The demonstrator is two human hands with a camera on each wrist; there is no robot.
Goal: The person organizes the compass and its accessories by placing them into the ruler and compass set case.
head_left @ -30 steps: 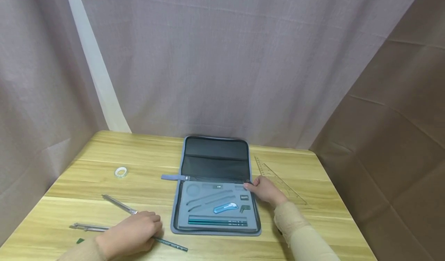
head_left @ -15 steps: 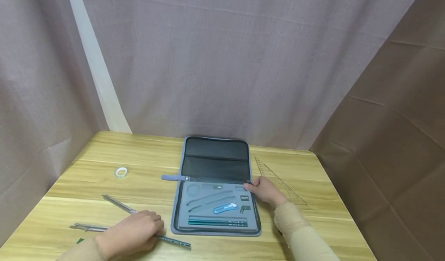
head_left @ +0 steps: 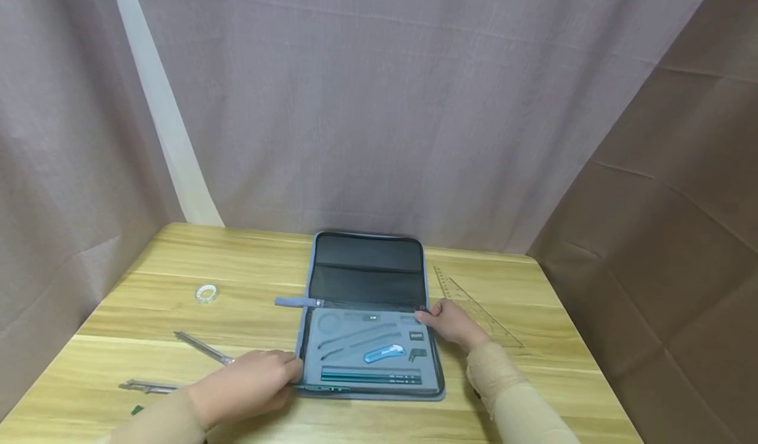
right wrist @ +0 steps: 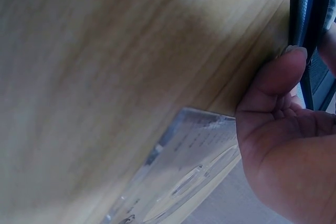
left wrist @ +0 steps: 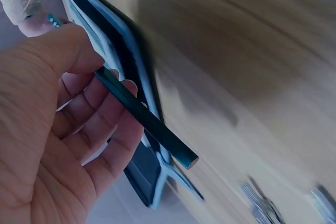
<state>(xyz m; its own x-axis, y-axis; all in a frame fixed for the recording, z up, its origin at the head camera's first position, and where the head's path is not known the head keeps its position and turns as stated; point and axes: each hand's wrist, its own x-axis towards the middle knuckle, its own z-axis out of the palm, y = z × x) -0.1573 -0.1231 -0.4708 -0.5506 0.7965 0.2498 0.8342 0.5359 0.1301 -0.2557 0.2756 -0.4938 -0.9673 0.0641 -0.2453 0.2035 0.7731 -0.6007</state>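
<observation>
My left hand [head_left: 251, 385] pinches a dark green pencil [left wrist: 152, 123] between thumb and fingers. In the head view the pencil's far end lies over the front left edge of an open blue-grey zip case [head_left: 367, 396]. My right hand [head_left: 454, 324] grips the case's right edge near the hinge, thumb outside and fingers inside in the right wrist view. Set in the case's grey foam tray [head_left: 355, 363] are several more green pencils [head_left: 370, 375], a blue utility knife [head_left: 385, 354] and a small sharpener [head_left: 416, 336]. Some foam slots hold nothing.
Clear set squares [head_left: 485, 312] lie right of the case. To the left are a roll of tape [head_left: 206, 293], two metal drawing compasses, one upper [head_left: 201, 346] and one lower [head_left: 148, 386], and a small green piece [head_left: 137, 410]. Curtains surround the wooden table [head_left: 254, 260].
My left hand has moved right and slightly up with the pencil, from the bare table to the case's front left edge. The right hand has stayed on the case.
</observation>
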